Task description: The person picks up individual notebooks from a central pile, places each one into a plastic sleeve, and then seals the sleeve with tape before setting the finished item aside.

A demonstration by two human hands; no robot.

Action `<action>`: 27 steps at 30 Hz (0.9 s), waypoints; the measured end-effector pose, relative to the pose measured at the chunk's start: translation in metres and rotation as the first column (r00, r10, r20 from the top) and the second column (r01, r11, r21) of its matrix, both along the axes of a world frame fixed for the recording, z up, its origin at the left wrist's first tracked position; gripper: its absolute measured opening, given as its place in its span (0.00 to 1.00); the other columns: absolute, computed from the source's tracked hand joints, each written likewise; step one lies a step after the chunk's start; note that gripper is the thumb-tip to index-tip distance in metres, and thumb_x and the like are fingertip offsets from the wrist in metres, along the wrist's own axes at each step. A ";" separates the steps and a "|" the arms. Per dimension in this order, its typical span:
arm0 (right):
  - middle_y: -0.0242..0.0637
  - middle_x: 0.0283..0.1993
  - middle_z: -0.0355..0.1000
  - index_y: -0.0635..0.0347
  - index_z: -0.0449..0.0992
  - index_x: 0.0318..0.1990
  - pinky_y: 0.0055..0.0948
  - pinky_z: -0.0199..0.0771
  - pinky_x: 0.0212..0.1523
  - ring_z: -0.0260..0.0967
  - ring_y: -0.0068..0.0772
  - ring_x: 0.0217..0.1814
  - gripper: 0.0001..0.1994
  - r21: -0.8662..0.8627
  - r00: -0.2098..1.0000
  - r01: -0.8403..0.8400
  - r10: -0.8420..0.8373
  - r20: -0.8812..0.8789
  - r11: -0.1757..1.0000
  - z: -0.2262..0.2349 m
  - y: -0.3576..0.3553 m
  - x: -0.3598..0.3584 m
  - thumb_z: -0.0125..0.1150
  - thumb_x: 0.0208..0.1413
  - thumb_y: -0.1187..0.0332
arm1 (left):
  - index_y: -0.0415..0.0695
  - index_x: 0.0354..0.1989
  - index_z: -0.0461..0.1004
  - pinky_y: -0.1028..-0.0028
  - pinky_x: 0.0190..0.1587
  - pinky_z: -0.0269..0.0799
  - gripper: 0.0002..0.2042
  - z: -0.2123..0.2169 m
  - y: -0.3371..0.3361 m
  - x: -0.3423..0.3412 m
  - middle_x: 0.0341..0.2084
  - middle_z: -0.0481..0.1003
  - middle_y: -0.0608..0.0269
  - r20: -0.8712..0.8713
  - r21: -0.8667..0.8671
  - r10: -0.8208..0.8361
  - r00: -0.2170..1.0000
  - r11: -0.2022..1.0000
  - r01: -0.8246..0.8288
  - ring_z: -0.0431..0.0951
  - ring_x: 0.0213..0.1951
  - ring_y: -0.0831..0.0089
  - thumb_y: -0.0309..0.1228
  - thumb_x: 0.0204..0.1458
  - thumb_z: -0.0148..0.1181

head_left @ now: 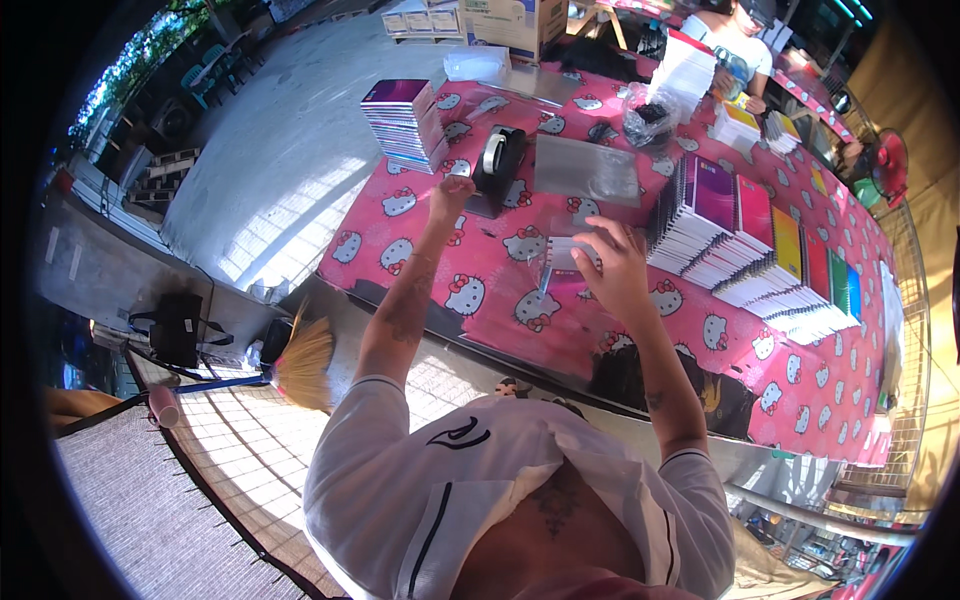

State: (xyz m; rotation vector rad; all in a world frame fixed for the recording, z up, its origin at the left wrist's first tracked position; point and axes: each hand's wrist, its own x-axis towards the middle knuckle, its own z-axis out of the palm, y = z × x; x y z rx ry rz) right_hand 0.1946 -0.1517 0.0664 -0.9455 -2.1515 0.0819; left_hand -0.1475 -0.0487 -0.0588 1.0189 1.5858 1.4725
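Note:
My left hand (pixel 455 192) is beside a black tape dispenser (pixel 490 178) with a pale roll of tape. Its fingers are pinched together; whatever may be between them is too small to make out. My right hand (pixel 615 262) hovers over or rests lightly on a small spiral notebook (pixel 566 268) in what looks like a clear plastic sleeve, fingers apart and bent. Beyond that notebook lies a stack of clear plastic sleeves (pixel 575 168). A tall pile of purple-covered notebooks (pixel 408 125) stands left of the dispenser.
Rows of stacked spiral notebooks (pixel 715 205) in purple, pink, yellow, red, green and blue fill the right side. The table wears a pink cat-print cover (pixel 465 295). Across it, another person (pixel 735 45) handles something near more stacks. A broom (pixel 303 362) is on the left.

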 end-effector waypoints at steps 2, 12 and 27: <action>0.30 0.53 0.72 0.50 0.80 0.39 0.45 0.60 0.59 0.69 0.43 0.53 0.07 0.002 1.000 0.016 -0.016 -0.004 1.000 -0.004 0.001 -0.008 0.65 0.53 0.64 | 0.41 0.41 0.81 0.74 0.25 0.64 0.12 0.018 0.001 0.007 0.21 0.73 0.70 0.029 -0.061 0.077 0.997 0.995 -0.075 0.69 0.21 0.78 0.31 0.50 0.68; 0.28 0.47 0.75 0.49 0.81 0.42 0.45 0.60 0.59 0.70 0.38 0.51 0.10 0.016 0.998 0.057 -0.058 0.033 0.998 0.004 -0.007 -0.029 0.65 0.52 0.62 | 0.41 0.26 0.81 0.68 0.30 0.74 0.07 -0.034 -0.033 0.002 0.23 0.80 0.59 0.217 -0.085 0.033 0.976 0.996 -0.015 0.81 0.27 0.66 0.32 0.48 0.66; 0.30 0.41 0.78 0.49 0.84 0.42 0.43 0.56 0.57 0.73 0.38 0.49 0.17 0.020 0.983 0.032 -0.035 0.179 0.999 -0.005 -0.004 -0.035 0.69 0.47 0.53 | 0.45 0.47 0.81 0.72 0.53 0.69 0.11 0.108 -0.074 0.095 0.42 0.75 0.64 -0.469 0.118 -0.679 0.565 0.586 0.802 0.73 0.49 0.73 0.22 0.56 0.62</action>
